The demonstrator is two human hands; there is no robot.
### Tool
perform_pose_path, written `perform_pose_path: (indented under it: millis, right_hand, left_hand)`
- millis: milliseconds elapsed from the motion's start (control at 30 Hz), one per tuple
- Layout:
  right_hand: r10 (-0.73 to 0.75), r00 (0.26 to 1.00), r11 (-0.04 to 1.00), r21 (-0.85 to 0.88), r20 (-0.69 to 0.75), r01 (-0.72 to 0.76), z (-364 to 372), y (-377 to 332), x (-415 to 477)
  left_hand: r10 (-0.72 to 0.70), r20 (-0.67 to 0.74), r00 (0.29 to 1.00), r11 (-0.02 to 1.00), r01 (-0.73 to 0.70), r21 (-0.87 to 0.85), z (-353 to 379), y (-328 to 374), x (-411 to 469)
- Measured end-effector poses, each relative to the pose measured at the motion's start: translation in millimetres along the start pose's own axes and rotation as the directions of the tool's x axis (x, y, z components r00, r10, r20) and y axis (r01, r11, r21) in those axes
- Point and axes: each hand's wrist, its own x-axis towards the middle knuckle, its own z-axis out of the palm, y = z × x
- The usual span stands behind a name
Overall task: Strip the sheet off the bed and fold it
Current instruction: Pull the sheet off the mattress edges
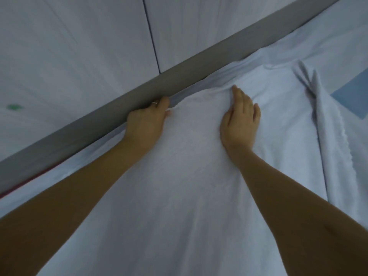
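Note:
A white sheet (185,176) covers the bed and fills the lower right of the view, rumpled near the far edge. My left hand (146,122) is at the sheet's edge, where it meets the grey strip; its fingers curl down over that edge and its fingertips are hidden. My right hand (240,120) lies flat on the sheet a little to the right, fingers straight and pointing toward the wall. A long raised fold (326,136) of the sheet runs down the right side.
A grey strip (111,114) runs diagonally along the bed's far edge, with pale wall panels (79,46) behind it. A green mark (13,106) sits on the wall at left. A blue patch (352,96) shows at the right edge.

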Motion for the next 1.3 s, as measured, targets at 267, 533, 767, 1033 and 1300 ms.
perform_pose_path:
  millis: [267, 533, 767, 1033, 1300]
  right_hand:
    - [-0.018, 1.0, 1.0, -0.002, -0.022, 0.018, 2, -1, -1]
    - [-0.039, 0.998, 0.995, -0.091, -0.041, 0.036, 4, -1, -1]
    - [-0.051, 0.994, 0.972, -0.224, 0.092, 0.07, -16, -79, -40]
    - [-0.328, 0.734, 0.924, 0.041, 0.595, 0.379, 0, -208, -124]
    - [0.037, 0.86, 0.909, 0.34, 0.508, -0.24, 44, -249, -128]
  left_hand:
    - [-0.033, -0.047, 0.998, 0.979, 0.023, -0.202, -1, 0, -19]
    - [-0.328, 0.101, 0.939, 0.933, 0.339, -0.117, -44, -63, -135]
    - [-0.405, 0.144, 0.903, 0.908, 0.416, -0.049, -68, -101, -206]
    - [-0.511, -0.03, 0.859, 0.859, 0.51, -0.042, -92, -133, -251]
    - [-0.307, -0.262, 0.915, 0.944, 0.328, 0.04, -69, -170, -252]
